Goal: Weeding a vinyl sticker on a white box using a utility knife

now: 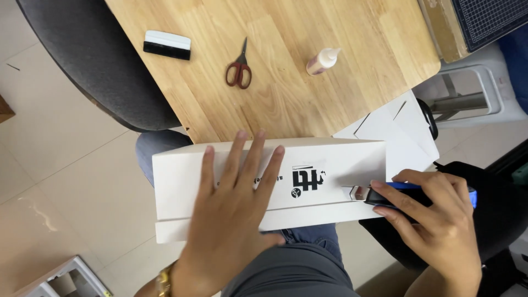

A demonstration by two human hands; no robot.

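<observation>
Left hand [234,212] lies flat, fingers spread wide, pressing on the long white box [181,181] that sits across the person's lap right at the table [286,104] edge; right hand [440,220] is wrapped around a blue-and-black utility knife [385,195] (blade end touching the box's right side); scissors [238,69] and a glue bottle [322,61] sit further back on the table.
</observation>
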